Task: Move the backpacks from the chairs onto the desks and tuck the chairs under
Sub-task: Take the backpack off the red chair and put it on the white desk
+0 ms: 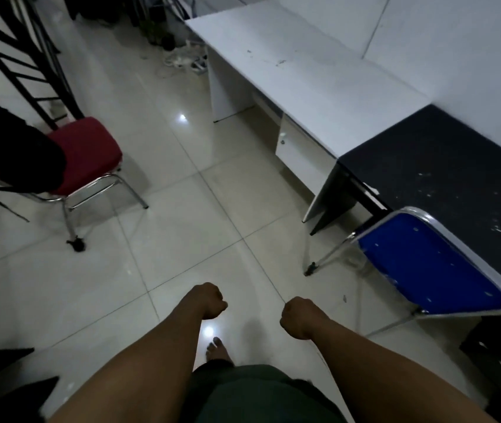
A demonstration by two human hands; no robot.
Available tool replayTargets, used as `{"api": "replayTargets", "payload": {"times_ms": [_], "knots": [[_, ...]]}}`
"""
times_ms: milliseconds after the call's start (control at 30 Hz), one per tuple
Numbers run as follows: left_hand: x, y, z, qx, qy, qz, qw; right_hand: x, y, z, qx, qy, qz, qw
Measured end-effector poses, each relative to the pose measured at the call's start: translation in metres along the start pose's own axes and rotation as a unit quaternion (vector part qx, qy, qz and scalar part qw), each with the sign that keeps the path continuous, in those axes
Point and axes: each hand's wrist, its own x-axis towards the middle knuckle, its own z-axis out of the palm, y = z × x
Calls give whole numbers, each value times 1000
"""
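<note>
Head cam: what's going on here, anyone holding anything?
Nobody holds anything. The person's left hand and right hand are closed fists over the pale tiled floor. A dark backpack sits on the red-cushioned chrome chair at left. The blue-seated chrome chair stands by the black desk, not tucked under. The white desk carries no backpack.

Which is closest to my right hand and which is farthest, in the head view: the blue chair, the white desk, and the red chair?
From the right hand:
1. Blue chair, just to its right, against the black desk.
2. White desk, ahead and to the right, along the wall.
3. Red chair, far across the floor on the left, with a dark bag on it.
</note>
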Motion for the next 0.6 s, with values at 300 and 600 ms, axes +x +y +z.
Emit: {"api": "replayTargets", "payload": {"times_ms": [300, 600], "knots": [[-6, -93, -23, -85, 16, -50, 995, 9, -139, 0, -16, -14, -91, 996], [-11, -163, -42, -198, 36, -111, 973, 31, -222, -7, -110, -24, -130, 985]]}}
